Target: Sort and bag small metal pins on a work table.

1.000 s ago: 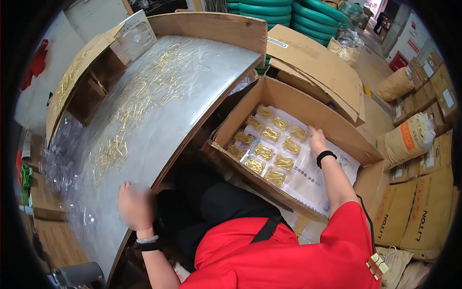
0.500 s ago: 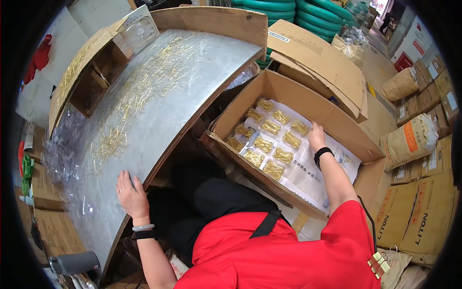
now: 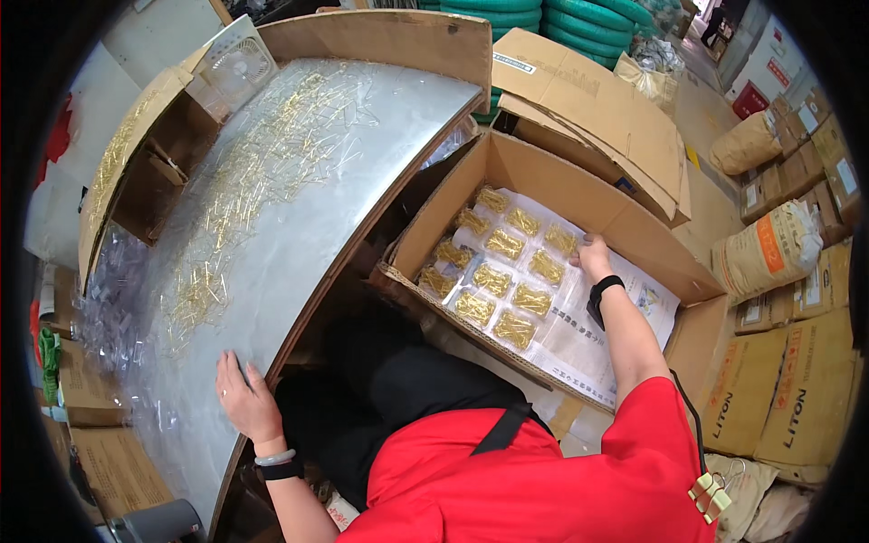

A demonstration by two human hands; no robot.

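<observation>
Reaching into the open carton [image 3: 543,190], with the right hand [image 3: 593,258] nearer the end pack of gold wire pieces [image 3: 561,238] than half a second ago, fingers at its edge, grip impossible to tell. At the counter's [image 3: 299,244] edge, with left hand [image 3: 246,398] loosely open, near bare metal. With newspaper [image 3: 593,344] uncovered rightward.

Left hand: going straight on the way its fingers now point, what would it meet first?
The left hand would probably first meet the near patch of thin gold-coloured pieces scattered on the grey tabletop; its height above that surface is hard to judge, so it might pass over them.
</observation>
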